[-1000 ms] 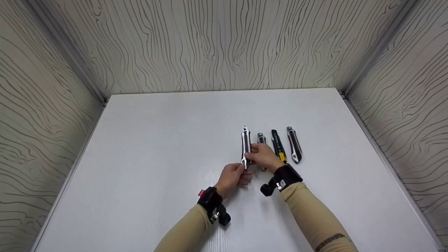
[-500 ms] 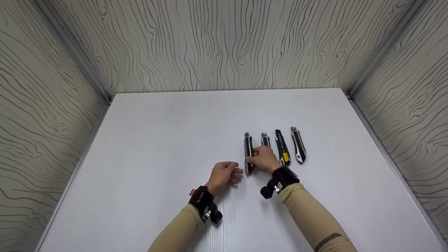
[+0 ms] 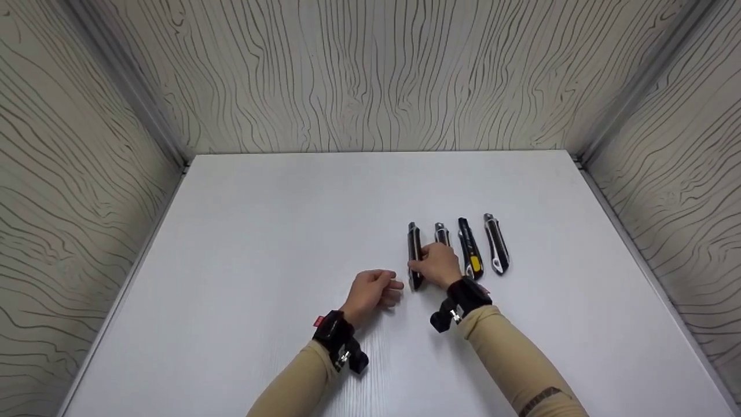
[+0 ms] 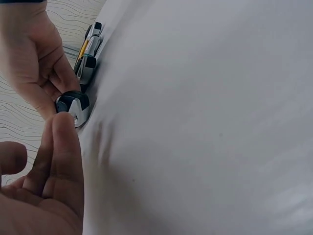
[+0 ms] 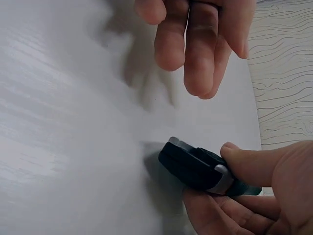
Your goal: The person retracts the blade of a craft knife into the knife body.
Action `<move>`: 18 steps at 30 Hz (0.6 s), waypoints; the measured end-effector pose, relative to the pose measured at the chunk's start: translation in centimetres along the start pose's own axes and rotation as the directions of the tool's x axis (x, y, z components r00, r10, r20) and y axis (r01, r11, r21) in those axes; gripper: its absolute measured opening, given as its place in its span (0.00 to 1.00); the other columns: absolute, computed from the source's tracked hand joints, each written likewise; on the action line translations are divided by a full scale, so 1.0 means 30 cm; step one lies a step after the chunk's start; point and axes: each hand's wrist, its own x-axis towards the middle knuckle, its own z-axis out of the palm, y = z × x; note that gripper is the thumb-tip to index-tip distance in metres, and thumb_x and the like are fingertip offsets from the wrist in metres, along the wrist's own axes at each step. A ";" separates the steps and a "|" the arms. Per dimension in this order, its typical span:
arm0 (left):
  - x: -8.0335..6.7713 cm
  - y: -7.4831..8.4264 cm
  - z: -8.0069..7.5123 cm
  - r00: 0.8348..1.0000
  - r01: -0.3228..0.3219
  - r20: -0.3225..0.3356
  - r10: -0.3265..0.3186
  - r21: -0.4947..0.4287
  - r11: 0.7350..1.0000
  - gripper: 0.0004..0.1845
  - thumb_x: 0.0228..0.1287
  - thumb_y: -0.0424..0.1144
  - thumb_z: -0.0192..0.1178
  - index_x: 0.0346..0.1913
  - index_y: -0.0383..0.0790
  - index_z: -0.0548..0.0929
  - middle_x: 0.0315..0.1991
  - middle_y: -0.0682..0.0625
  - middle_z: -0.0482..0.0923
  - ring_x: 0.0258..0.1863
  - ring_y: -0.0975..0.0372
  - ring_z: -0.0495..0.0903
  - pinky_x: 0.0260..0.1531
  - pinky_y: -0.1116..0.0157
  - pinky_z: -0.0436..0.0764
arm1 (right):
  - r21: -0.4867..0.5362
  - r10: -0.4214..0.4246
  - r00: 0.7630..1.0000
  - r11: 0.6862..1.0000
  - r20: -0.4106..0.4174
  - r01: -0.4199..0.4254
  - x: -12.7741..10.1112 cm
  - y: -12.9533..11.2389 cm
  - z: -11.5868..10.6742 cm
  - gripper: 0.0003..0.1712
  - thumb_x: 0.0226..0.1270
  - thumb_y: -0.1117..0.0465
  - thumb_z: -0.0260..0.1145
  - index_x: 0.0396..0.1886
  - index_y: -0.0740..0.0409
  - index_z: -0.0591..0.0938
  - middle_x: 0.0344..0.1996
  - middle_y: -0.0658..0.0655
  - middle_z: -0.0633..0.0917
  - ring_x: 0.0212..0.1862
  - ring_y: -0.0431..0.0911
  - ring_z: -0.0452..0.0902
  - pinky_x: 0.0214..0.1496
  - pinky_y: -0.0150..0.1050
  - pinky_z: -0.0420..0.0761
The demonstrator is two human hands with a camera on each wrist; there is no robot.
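My right hand (image 3: pixel 438 263) pinches the leftmost snap-off utility knife (image 3: pixel 414 255) between thumb and fingers. In the right wrist view the dark body of this utility knife (image 5: pixel 188 166) shows low over the white surface, its shadow beside it. To its left in the head view, my left hand (image 3: pixel 370 292) has relaxed fingers and holds nothing. The left wrist view has the left hand's fingertips (image 4: pixel 63 122) overlapping the knife's butt end (image 4: pixel 77 107). Right of the held knife lies a second silver-and-dark utility knife (image 3: pixel 441 233), partly hidden by the right hand.
Further right in the row lie a black-and-yellow utility knife (image 3: pixel 470 249) and a silver-and-dark one (image 3: pixel 496 243), roughly parallel. All are on a white table (image 3: pixel 278 231). Wood-grain panels (image 3: pixel 370 75) rise at the back and both sides.
The held knife has turned from its silver slotted face to its dark side and come down toward the table. My left hand has let go of its lower end and drawn back left.
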 end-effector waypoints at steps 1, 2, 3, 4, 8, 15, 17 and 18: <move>-0.001 0.000 -0.001 1.000 -0.002 0.001 0.002 -0.004 1.000 0.20 0.74 0.39 0.49 0.55 0.24 0.77 0.40 0.39 0.87 0.33 0.59 0.87 0.33 0.64 0.87 | -0.009 -0.001 1.000 1.000 -0.006 0.001 -0.001 -0.001 0.002 0.19 0.57 0.53 0.72 0.40 0.65 0.86 0.31 0.58 0.86 0.33 0.48 0.78 0.32 0.35 0.74; -0.002 -0.001 -0.002 1.000 -0.005 0.001 0.005 -0.009 1.000 0.20 0.75 0.39 0.49 0.55 0.24 0.77 0.40 0.39 0.87 0.33 0.60 0.87 0.33 0.64 0.87 | -0.018 -0.002 1.000 1.000 -0.013 0.002 -0.002 -0.001 0.004 0.19 0.57 0.53 0.72 0.39 0.65 0.86 0.31 0.58 0.87 0.32 0.48 0.78 0.32 0.35 0.73; -0.003 -0.003 -0.003 1.000 -0.011 0.001 0.011 -0.011 1.000 0.20 0.75 0.39 0.49 0.55 0.23 0.76 0.40 0.39 0.87 0.33 0.59 0.87 0.33 0.64 0.87 | -0.027 -0.004 1.000 1.000 -0.020 0.003 -0.002 0.000 0.006 0.19 0.57 0.53 0.73 0.39 0.65 0.86 0.31 0.58 0.87 0.32 0.48 0.78 0.31 0.35 0.73; -0.004 -0.002 -0.005 1.000 -0.010 0.000 0.010 -0.015 1.000 0.20 0.75 0.39 0.49 0.55 0.23 0.76 0.40 0.39 0.87 0.33 0.59 0.87 0.33 0.64 0.88 | -0.036 -0.003 1.000 0.999 -0.027 0.002 -0.003 0.000 0.007 0.20 0.57 0.52 0.73 0.39 0.65 0.86 0.31 0.58 0.87 0.32 0.47 0.78 0.31 0.35 0.72; -0.011 -0.002 -0.013 1.000 -0.012 -0.004 0.012 -0.014 1.000 0.21 0.75 0.40 0.49 0.56 0.23 0.76 0.41 0.38 0.86 0.33 0.59 0.87 0.33 0.63 0.88 | -0.054 0.010 0.999 0.998 -0.044 -0.012 -0.004 -0.001 0.015 0.19 0.57 0.53 0.73 0.38 0.65 0.86 0.30 0.57 0.86 0.29 0.47 0.78 0.28 0.33 0.71; -0.014 -0.001 -0.022 1.000 -0.018 -0.007 0.018 -0.003 1.000 0.20 0.75 0.40 0.49 0.55 0.24 0.76 0.42 0.37 0.86 0.32 0.60 0.87 0.32 0.62 0.88 | -0.122 0.002 0.993 0.992 -0.117 -0.016 -0.007 0.001 0.026 0.14 0.57 0.55 0.72 0.29 0.61 0.82 0.25 0.56 0.83 0.28 0.48 0.78 0.27 0.38 0.73; -0.013 -0.002 -0.022 1.000 -0.023 -0.007 0.023 -0.002 1.000 0.20 0.75 0.40 0.49 0.55 0.23 0.76 0.42 0.37 0.86 0.31 0.60 0.87 0.32 0.62 0.88 | -0.144 -0.005 0.991 0.989 -0.136 -0.015 -0.008 0.001 0.028 0.14 0.56 0.54 0.73 0.28 0.61 0.80 0.24 0.56 0.82 0.28 0.49 0.77 0.28 0.40 0.73; -0.013 -0.002 -0.022 1.000 -0.022 -0.007 0.022 -0.004 1.000 0.20 0.75 0.39 0.49 0.55 0.23 0.76 0.42 0.37 0.86 0.31 0.60 0.87 0.32 0.62 0.88 | -0.154 -0.011 0.990 0.988 -0.142 -0.012 -0.008 0.000 0.029 0.14 0.56 0.54 0.73 0.27 0.60 0.80 0.24 0.56 0.82 0.28 0.49 0.77 0.28 0.40 0.73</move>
